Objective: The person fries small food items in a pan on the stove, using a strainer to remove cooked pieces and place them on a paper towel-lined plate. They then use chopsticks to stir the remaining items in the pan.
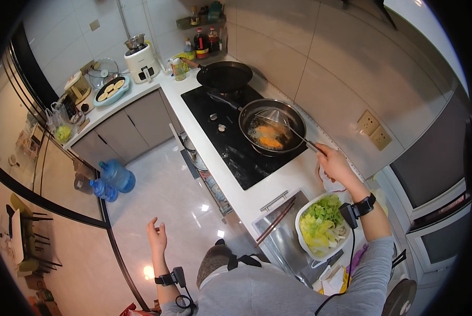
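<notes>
My right hand (pixel 334 165) is closed around the handle of a wire skimmer (pixel 274 117), whose mesh head is in a deep frying pan (pixel 302 117) on the black cooktop (pixel 236 158). Orange-brown pieces of food (pixel 270 141) lie in bubbling oil beneath and beside the mesh. My left hand (pixel 157 236) is raised over the floor with fingers apart and nothing in it. Nearest my right forearm, a white basket (pixel 299 227) of lettuce (pixel 326 209) stands over the steel sink (pixel 277 249), and brown chopsticks (pixel 274 223) rest across the sink's edge.
A second black pan (pixel 225 76) sits on the rear burner. Sauce bottles (pixel 201 44) stand in the corner. Left of them are a white air fryer (pixel 141 64) and a blue electric pan (pixel 121 94) with round slices. Below the counter, a drawer (pixel 212 189) stands open; blue water jugs (pixel 118 175) are on the floor.
</notes>
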Motion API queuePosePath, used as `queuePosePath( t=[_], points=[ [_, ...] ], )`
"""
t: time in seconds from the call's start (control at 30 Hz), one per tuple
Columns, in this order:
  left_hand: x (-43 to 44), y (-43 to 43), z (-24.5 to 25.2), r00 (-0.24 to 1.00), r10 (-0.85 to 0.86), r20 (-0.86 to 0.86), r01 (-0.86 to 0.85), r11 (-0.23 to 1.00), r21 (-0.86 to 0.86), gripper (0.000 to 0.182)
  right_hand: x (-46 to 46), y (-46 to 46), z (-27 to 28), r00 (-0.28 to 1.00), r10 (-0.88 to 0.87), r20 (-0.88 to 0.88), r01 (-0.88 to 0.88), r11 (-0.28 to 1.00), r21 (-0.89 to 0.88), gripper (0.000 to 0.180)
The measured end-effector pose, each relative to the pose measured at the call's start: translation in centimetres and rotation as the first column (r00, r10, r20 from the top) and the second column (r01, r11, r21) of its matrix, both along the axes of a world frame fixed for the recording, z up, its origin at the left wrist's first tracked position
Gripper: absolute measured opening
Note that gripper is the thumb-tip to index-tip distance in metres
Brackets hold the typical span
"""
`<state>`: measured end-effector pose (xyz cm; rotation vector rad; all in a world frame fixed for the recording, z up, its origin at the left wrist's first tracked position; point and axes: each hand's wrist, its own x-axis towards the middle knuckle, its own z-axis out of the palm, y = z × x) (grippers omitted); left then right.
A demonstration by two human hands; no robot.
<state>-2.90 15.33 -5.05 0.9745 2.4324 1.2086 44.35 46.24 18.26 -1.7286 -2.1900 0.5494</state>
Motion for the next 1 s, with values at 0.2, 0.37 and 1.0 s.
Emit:
queuePosePath(
  t=[0.2, 0.37, 1.0],
  points=[
    [0.3, -0.6, 0.2, 1.000, 0.011, 0.002, -0.011, 1.000, -0.014, 0.036, 0.5, -1.5, -1.0, 0.968, 0.143, 0.208, -0.180, 0.968, 0.174, 0.036],
    [0.2, -0.8, 0.1, 1.000, 0.017, 0.007, -0.017, 1.000, -0.003, 0.037, -0.7, -1.8, -4.6, 0.958, 0.156, 0.242, -0.212, 0.950, 0.228, 0.035],
    [-0.5, -1.7, -0.1, 0.998, 0.046, 0.036, -0.046, 0.999, 0.011, 0.036, -5.9, 0.5, -7.7, 0.989, -0.006, 0.150, -0.037, 0.958, 0.283, 0.038]
  ],
)
